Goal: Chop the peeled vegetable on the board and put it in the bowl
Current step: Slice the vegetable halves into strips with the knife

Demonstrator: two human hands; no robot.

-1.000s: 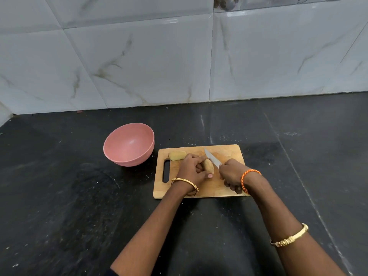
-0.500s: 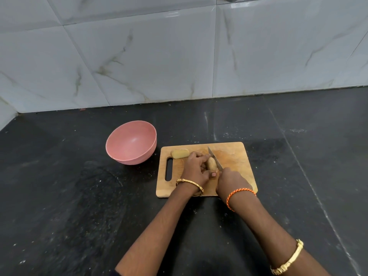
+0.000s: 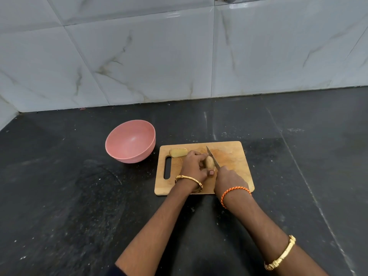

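Since 1 second ago the right hand [image 3: 229,179] has drawn in toward the left hand [image 3: 194,166], swinging the knife [image 3: 212,157] from a slant to lie right against the potato half [image 3: 210,163]. That suggests a cut is starting. The left hand curls around this half on the cutting board [image 3: 233,158]; the right grips the knife handle. Another half [image 3: 178,152] lies just beyond the left hand, the pink bowl [image 3: 130,141] further left holding nothing. No writing is legible.

Home kitchen, dark speckled stone desk [image 3: 59,196], glossy marble-look wall tiles [image 3: 139,56] at twelve o'clock, wooden chopping board [image 3: 231,156] at centre, pink bowl [image 3: 130,141] at ten o'clock, knife [image 3: 212,157] on peeled vegetable [image 3: 210,162]
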